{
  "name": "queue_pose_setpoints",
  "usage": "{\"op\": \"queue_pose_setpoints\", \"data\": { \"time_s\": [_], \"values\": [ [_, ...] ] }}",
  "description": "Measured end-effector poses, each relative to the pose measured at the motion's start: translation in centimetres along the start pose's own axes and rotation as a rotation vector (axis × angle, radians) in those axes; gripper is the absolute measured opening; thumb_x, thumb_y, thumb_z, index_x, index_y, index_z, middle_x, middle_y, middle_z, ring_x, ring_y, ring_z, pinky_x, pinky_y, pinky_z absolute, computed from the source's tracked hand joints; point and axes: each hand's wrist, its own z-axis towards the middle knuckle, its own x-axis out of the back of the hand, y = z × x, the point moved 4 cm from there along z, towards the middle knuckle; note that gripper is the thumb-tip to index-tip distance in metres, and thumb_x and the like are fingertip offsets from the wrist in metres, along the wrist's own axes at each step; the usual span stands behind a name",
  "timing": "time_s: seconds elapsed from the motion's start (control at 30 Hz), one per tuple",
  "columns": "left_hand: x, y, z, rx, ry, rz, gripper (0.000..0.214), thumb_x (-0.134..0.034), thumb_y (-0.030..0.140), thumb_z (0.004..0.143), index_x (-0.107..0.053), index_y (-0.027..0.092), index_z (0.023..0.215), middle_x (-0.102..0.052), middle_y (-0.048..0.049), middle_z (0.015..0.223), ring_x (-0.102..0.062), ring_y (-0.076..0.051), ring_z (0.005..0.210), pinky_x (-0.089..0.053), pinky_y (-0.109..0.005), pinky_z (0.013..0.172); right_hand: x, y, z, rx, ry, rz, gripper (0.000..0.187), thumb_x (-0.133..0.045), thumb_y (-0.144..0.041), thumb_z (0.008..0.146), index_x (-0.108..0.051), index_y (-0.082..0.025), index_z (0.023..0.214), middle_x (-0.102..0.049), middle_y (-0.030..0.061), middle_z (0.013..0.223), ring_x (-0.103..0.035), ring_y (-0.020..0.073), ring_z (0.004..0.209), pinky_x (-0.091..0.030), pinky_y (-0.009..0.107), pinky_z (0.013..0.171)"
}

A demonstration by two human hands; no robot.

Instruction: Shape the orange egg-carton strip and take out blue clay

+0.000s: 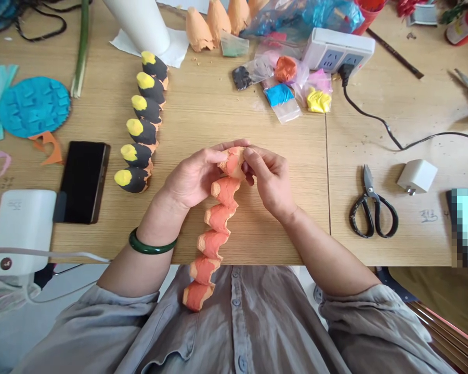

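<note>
Both hands pinch the top cup of an orange egg-carton strip [220, 218], which runs from them toward the person, crosses the front edge of the worktop [257, 114] and ends above the grey shirt [234, 322]. The left hand [191, 176], with a green bangle [152, 242] on its wrist, curls around the cup from one side, while the right hand [267, 179] closes on it from the other, fingertips pressed to its surface. To the left lies a black strip with yellow tips [144, 124], beside a black smartphone [81, 182]. Small bags of blue, yellow and orange clay [284, 93] sit ahead of the hands, near a white power strip [337, 52]. Black-handled scissors [372, 205] lie to the right, just beside a white charger [416, 176].
</note>
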Motion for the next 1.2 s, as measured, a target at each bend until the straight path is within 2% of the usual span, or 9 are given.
{"op": "queue_pose_setpoints", "data": {
  "time_s": [0.07,0.17,0.37,0.57,0.73,0.93,1.03,1.2],
  "values": [
    [0.0,0.0,0.0,-0.006,0.019,0.01,0.048,-0.078,0.052,0.082,-0.084,0.025,0.121,-0.084,-0.0051,0.1,-0.082,-0.035,0.115,-0.065,-0.046,0.1,0.0,0.0,-0.1,-0.006,-0.004,-0.009,0.056,-0.07,-0.061,0.108,-0.056,-0.025,0.068,-0.051,-0.0023,0.073,-0.044,0.0134,0.069,-0.048,0.03,0.069],
    [-0.3,0.0,-0.2,-0.002,0.016,-0.043,0.042,-0.082,0.049,0.08,-0.086,0.027,0.116,-0.085,-0.0054,0.102,-0.082,-0.032,0.108,-0.067,-0.044,0.099,0.0,0.1,-0.1,-0.029,-0.003,-0.028,0.057,-0.069,-0.062,0.109,-0.056,-0.024,0.068,-0.051,-0.0021,0.073,-0.044,0.0135,0.07,-0.049,0.03,0.069],
    [-0.2,-0.1,-0.4,0.015,0.054,-0.057,0.041,-0.087,0.04,0.079,-0.088,0.025,0.117,-0.084,-0.0084,0.106,-0.084,-0.038,0.115,-0.068,-0.051,0.106,-0.1,0.3,-0.1,-0.02,-0.015,-0.038,0.058,-0.071,-0.065,0.108,-0.055,-0.024,0.07,-0.051,-0.0023,0.073,-0.047,0.014,0.071,-0.05,0.03,0.07],
    [0.8,-1.0,0.1,0.069,0.067,-0.126,0.039,-0.087,0.03,0.077,-0.088,0.024,0.116,-0.084,-0.0051,0.104,-0.083,-0.027,0.105,-0.068,-0.039,0.099,-0.6,0.8,-0.3,0.006,-0.046,-0.027,0.056,-0.072,-0.062,0.109,-0.059,-0.024,0.072,-0.053,-0.0024,0.074,-0.049,0.0137,0.074,-0.05,0.029,0.073],
    [1.2,-1.3,0.2,0.114,0.054,-0.121,0.044,-0.086,0.03,0.076,-0.086,0.025,0.119,-0.083,-0.0054,0.106,-0.083,-0.029,0.109,-0.068,-0.041,0.099,-0.7,0.8,-0.3,-0.003,-0.079,-0.086,0.051,-0.069,-0.056,0.112,-0.061,-0.024,0.074,-0.056,-0.0016,0.076,-0.051,0.0147,0.076,-0.05,0.03,0.074],
    [0.4,-0.1,-0.2,-0.005,-0.031,-0.109,0.046,-0.084,0.037,0.077,-0.085,0.026,0.122,-0.085,-0.0026,0.107,-0.083,-0.027,0.102,-0.066,-0.035,0.09,-0.3,0.1,-0.3,0.012,-0.044,-0.075,0.054,-0.069,-0.058,0.111,-0.058,-0.024,0.071,-0.053,-0.0021,0.075,-0.049,0.0142,0.073,-0.049,0.03,0.074],
    [-0.2,0.3,-0.5,-0.01,-0.061,-0.164,0.042,-0.083,0.033,0.079,-0.084,0.025,0.12,-0.085,-0.0004,0.106,-0.082,-0.021,0.093,-0.065,-0.031,0.088,-0.3,0.0,-0.2,0.056,-0.049,-0.052,0.055,-0.069,-0.06,0.111,-0.057,-0.024,0.071,-0.053,-0.0022,0.074,-0.049,0.0143,0.072,-0.05,0.031,0.074],
    [-0.7,0.5,-0.9,0.016,-0.024,-0.229,0.037,-0.073,0.022,0.083,-0.082,0.021,0.119,-0.083,0.0,0.101,-0.079,-0.015,0.087,-0.063,-0.026,0.085,-0.3,0.6,0.1,0.088,-0.072,-0.054,0.056,-0.068,-0.063,0.111,-0.055,-0.024,0.072,-0.052,-0.0033,0.072,-0.047,0.0132,0.069,-0.049,0.031,0.072]
  ]
}}
